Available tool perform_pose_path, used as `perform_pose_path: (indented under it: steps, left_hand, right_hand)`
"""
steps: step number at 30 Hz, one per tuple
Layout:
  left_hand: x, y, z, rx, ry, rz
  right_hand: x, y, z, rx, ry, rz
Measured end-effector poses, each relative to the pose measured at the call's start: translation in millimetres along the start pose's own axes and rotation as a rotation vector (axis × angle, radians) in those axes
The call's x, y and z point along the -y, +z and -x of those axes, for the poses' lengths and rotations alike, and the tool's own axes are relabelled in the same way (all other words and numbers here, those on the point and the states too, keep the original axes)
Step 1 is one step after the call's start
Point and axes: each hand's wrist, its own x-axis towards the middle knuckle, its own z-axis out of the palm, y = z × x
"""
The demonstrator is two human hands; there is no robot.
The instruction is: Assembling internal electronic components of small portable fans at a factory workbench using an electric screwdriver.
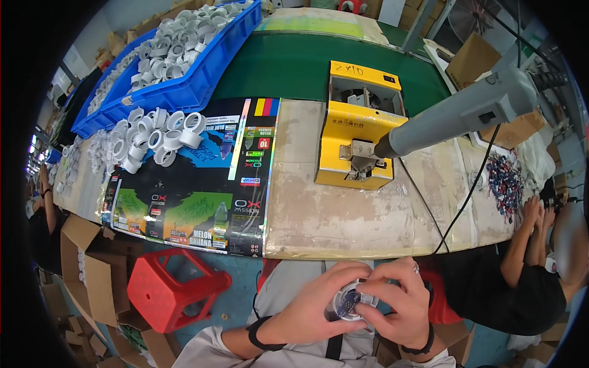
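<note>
Just in front of my lap, below the table's front edge, I hold a small round white housing (pixel 338 305) with a dark blue circuit board (pixel 349 302) in its opening. My left hand (pixel 319 306) is wrapped round the housing from the left. From the other side my right hand (pixel 397 302) reaches over it with bent fingers, its thumb and fingertips closed on the board at the rim. The fingers hide part of the board and the housing's far side.
A yellow machine (pixel 359 129) and a grey electric screwdriver (pixel 460 116) with a black cable stand on the table. White rings (pixel 162 138) lie left, by a blue crate (pixel 202 86). A red stool (pixel 169 291) is at left; a person's hands (pixel 537 214) are right, near small wired parts (pixel 504 184).
</note>
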Motion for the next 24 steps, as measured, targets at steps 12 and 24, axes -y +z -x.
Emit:
perform_pose_path:
  steps: [12,24]
  left_hand:
    - [-2.4,4.6,-1.2,0.012,-0.058,0.006]
    - [4.1,7.9,3.8,-0.084,0.079,-0.029]
  right_hand:
    - [-1.9,-7.3,-6.2,0.137,-0.166,-0.171]
    - [0.4,-0.4,1.0,-0.003,-0.142,0.079]
